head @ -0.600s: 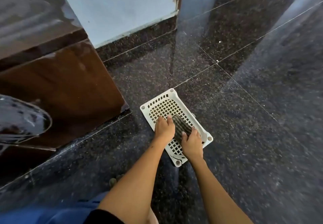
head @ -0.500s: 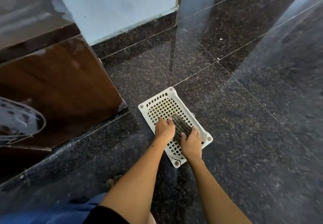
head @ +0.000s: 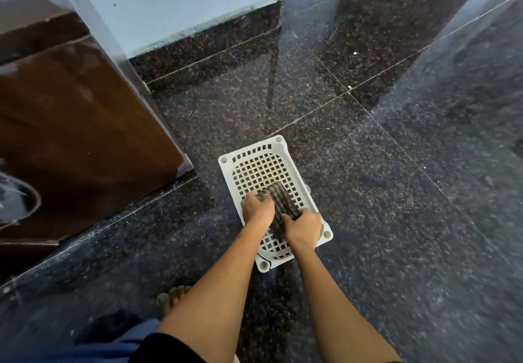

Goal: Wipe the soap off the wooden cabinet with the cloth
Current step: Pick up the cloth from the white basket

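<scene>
1. We're looking down at a dark speckled granite floor (head: 396,221), glossy and full of reflections, and both of our bare hands are down in a white plastic basket (head: 254,164) that sits on it.
2. The basket is a perforated tray with a square-grid bottom, lying at a slant, its far corner pointing to about 1 o'clock and its near corner to about 7 o'clock.
3. The checked cloth (head: 280,201), dark with a fine check, lies bunched into a roll in the near half of the basket, running from 11 o'clock to 5 o'clock between our hands.
4. Our left hand (head: 257,208) is at the cloth's far left end, fingers curled tight around the fabric.
5. Our right hand (head: 304,228) sits at 4 o'clock from the left, fingers closed over the cloth's near end, knuckles up.
6. The two hands are close together, with a short stretch of cloth showing between them.
7. The wooden cabinet (head: 79,136) stands at 9 to 10 o'clock of the basket, brown and shiny, its near corner just beside the basket's far left corner but not touching it.
8. Pale streaks show on the cabinet's face; we cannot tell whether they are soap or glare.
9. A light blue wall (head: 175,3) rises behind at 12 o'clock.
10. Our bare toes (head: 172,297) show at 7 o'clock, on the floor.
</scene>
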